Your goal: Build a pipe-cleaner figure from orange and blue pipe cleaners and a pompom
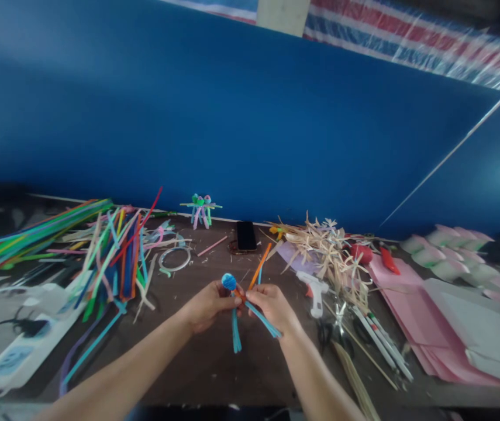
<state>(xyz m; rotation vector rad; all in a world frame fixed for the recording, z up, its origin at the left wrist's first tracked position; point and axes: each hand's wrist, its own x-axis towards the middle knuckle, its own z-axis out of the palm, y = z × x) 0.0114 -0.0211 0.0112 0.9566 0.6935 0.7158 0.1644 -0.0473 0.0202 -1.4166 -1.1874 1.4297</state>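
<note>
Between my hands, above the dark table, is a small pipe-cleaner figure with a round blue head, blue strands hanging below and an orange pipe cleaner sticking up on the right. My left hand pinches the figure just under its head. My right hand has thumb and fingers closed on the orange and blue strips at its middle. The fingers hide part of where the strips cross. Further back against the blue wall stands a group of finished-looking little pipe-cleaner figures.
Coloured pipe cleaners lie heaped at left, near a white power strip and a ring of tape. A phone lies behind my hands. To the right are a glue gun, scissors, dried straw flowers and pink paper.
</note>
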